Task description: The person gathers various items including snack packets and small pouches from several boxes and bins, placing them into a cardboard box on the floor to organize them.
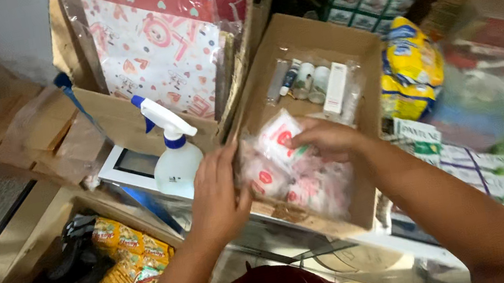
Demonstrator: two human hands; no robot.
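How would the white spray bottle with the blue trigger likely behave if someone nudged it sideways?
The spray bottle stands upright, tall and narrow with its trigger head jutting to one side, so it would probably tip rather than slide. Its rigid-looking plastic should keep its shape. It stands apart from the left hand, close against a cardboard box, which may stop a fall that way.

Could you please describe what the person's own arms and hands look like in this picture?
Both forearms are bare, with no sleeves in view. The left hand and right hand wear no gloves, and no rings, watch or bracelet can be made out in this blurry view.
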